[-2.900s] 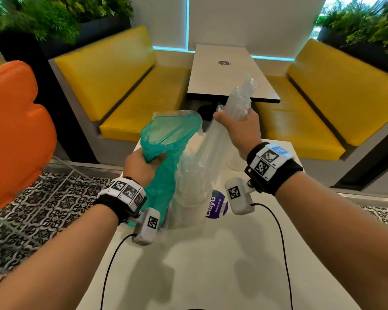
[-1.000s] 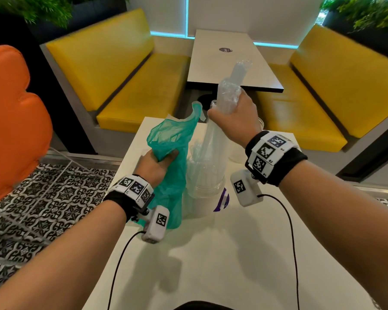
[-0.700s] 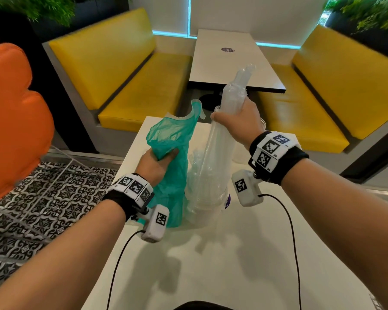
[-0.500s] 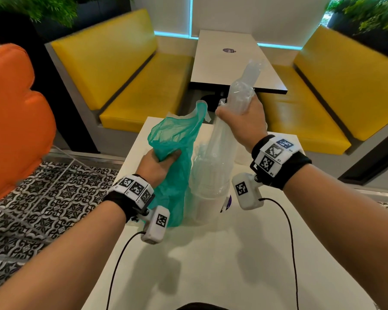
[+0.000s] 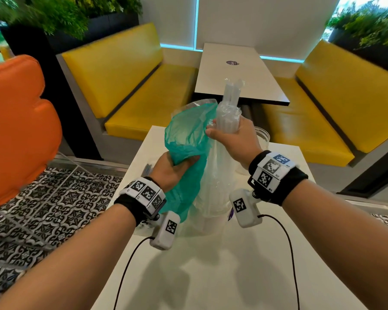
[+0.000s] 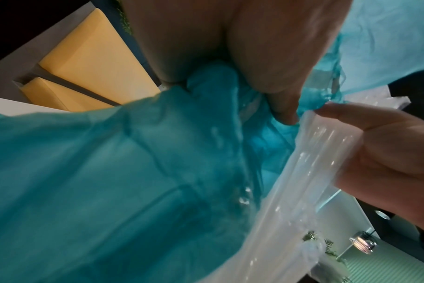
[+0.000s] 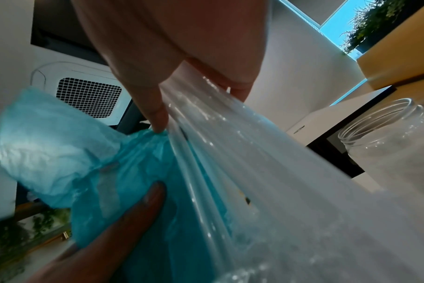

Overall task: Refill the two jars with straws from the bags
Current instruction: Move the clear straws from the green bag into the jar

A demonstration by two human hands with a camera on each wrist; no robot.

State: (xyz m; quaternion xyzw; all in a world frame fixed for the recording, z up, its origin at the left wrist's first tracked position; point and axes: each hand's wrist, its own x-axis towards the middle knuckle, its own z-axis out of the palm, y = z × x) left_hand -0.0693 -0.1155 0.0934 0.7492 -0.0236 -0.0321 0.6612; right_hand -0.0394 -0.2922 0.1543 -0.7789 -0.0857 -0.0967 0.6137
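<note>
My left hand (image 5: pixel 174 168) grips the bunched middle of a teal plastic bag (image 5: pixel 188 135) that stands upright on the white table (image 5: pixel 233 276), its mouth gaping upward. Right beside it, my right hand (image 5: pixel 231 136) grips the neck of a clear bag of clear straws (image 5: pixel 230 101), whose lower part (image 5: pixel 213 189) hangs down to the table. The straw tips poke out above my fist. In the right wrist view the clear bag (image 7: pixel 254 172) presses against the teal bag (image 7: pixel 61 153), and an empty glass jar (image 7: pixel 387 145) stands behind. That jar (image 5: pixel 263 136) shows just past my right hand.
Yellow benches (image 5: pixel 143 104) flank a second white table (image 5: pixel 235 72) straight ahead. An orange chair (image 5: pixel 16 121) stands at the left over patterned floor tiles. Two black cables (image 5: pixel 287 253) trail across the near part of the table.
My right hand has come down and to the left with the clear bag, and now touches the teal bag's mouth. The left hand keeps its grip in place.
</note>
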